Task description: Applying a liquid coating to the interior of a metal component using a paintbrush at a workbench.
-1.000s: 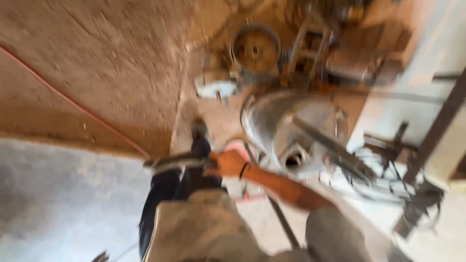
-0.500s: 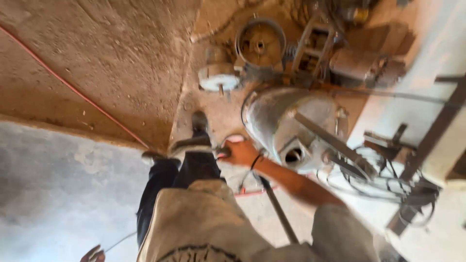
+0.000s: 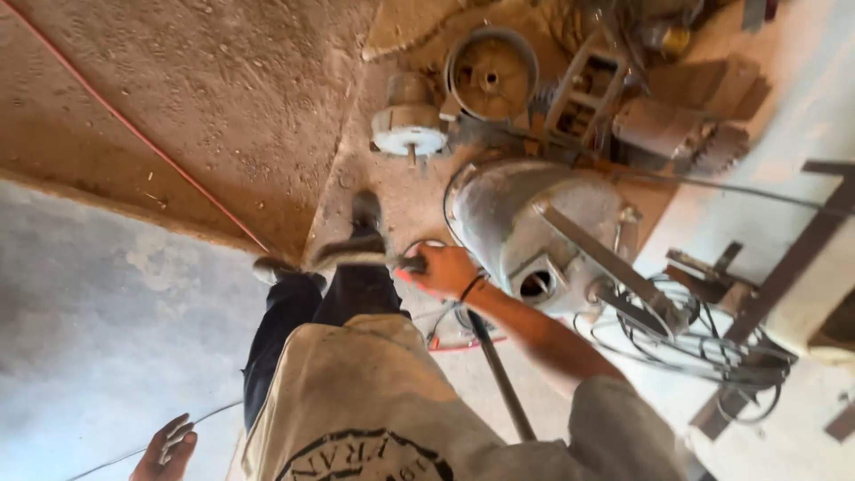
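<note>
Gripping a grey metal bar tightly, the right hand could slip against the metal drum; the left hand hangs loosely open.

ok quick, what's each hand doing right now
Left hand: open, fingers loose, holding nothing, low beside the leg.
Right hand: closed around the end of a grey metal bar, next to the metal housing.
</note>
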